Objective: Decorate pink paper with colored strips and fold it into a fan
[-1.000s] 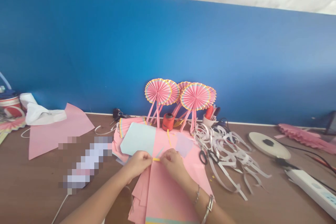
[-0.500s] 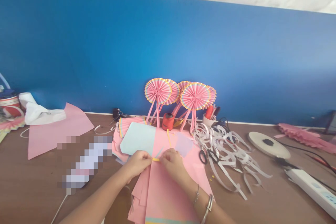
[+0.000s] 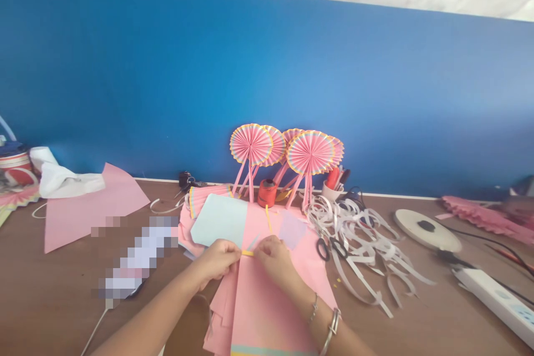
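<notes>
A short yellow paper strip [image 3: 247, 253] stretches between my two hands, just above the pink paper sheets [image 3: 271, 300]. My left hand [image 3: 220, 258] pinches its left end between thumb and fingers. At the other end my right hand [image 3: 272, 256] is closed on it, the fingertips partly hidden behind the knuckles. Beyond the hands, a light blue paper piece [image 3: 221, 219] and a pale purple piece [image 3: 292, 228] lie on the pink paper. Another yellow strip [image 3: 268, 219] runs down from a red roll-shaped object [image 3: 267, 193].
Several pink folded paper fans [image 3: 311, 153] stand at the back against a blue panel [image 3: 167, 78]. To the right lie black-handled scissors [image 3: 331, 248], tangled white strips [image 3: 367, 233], a round cream plate-like object [image 3: 428, 230] and a power strip [image 3: 496, 306]. A pink sheet [image 3: 87, 219] lies left.
Both hands stay almost still, holding the yellow strip. At the far right edge, a blurred dark shape now appears above the pink crinkled paper.
</notes>
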A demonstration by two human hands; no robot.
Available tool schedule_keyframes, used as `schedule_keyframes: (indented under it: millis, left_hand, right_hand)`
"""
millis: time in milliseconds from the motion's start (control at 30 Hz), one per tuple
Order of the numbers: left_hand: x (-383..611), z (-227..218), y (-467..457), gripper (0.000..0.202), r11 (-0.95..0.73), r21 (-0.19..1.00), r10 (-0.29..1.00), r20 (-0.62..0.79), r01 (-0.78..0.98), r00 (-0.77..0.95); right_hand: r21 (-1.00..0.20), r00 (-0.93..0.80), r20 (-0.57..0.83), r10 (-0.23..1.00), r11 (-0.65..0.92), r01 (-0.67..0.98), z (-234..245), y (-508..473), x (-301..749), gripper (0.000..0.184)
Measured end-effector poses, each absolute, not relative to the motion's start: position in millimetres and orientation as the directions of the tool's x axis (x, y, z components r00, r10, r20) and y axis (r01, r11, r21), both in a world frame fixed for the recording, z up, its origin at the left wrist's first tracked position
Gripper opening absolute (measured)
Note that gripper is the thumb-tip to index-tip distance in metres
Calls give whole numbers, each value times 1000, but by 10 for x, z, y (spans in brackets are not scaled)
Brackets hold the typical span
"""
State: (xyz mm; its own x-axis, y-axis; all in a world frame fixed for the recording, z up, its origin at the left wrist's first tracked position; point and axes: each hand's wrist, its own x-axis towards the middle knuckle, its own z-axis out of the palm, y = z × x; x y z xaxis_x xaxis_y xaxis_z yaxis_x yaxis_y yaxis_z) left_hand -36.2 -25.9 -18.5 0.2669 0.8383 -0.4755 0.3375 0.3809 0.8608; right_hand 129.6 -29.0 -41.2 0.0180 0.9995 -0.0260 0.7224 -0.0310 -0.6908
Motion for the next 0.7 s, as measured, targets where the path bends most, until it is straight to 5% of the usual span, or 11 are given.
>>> schedule_keyframes:
  millis: [700]
  left_hand:
    - [-372,-201,-248,14,401,864,829,-484,304,281]
  right_hand:
    - [-690,10,-40,999,-35,723,-416,-300,1292,16]
